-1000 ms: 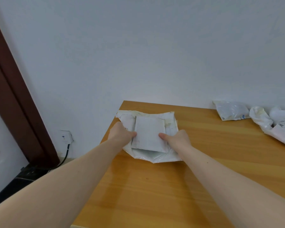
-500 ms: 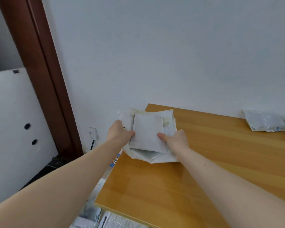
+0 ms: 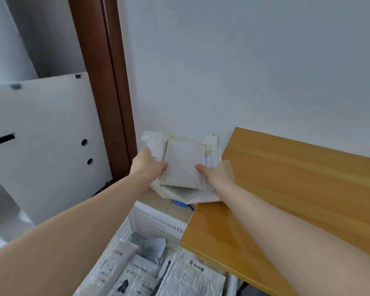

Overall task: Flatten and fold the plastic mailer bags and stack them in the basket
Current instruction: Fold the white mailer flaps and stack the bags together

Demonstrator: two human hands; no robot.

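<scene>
Nearest the camera, below the table edge, stood the white slotted basket (image 3: 156,221), already holding several flattened mailer bags (image 3: 190,276) lying side by side and overlapping. Some were grey, some white with printed labels. Free room looked to remain at the basket's far end, though the table corner (image 3: 192,238) overhung part of it.

Farther out, both forearms reached forward. Left hand (image 3: 146,165) gripped the left edge of the folded stack (image 3: 183,165), thumb on top, fingers beneath and out of sight. Right hand (image 3: 219,173) pinched the right edge the same way. Stack was held in the air, just off the table's left edge and above the basket's far end, slightly tilted.

Handling, by judgement: thin plastic film, very light, soft, slick. The small grey bag on top lay loose on the wider white ones, so layers could slide apart or spring open if either grip slackened. Holding opposite edges with thumbs pressing down seemed the right hold; lowering it level would keep the folds.

Obstacles: the table corner beside the right wrist, and the basket's rim beneath. Beyond, a brown door frame (image 3: 107,92) and a leaning white board (image 3: 43,135) with holes stood near the left hand, with the pale wall (image 3: 244,60) behind.
</scene>
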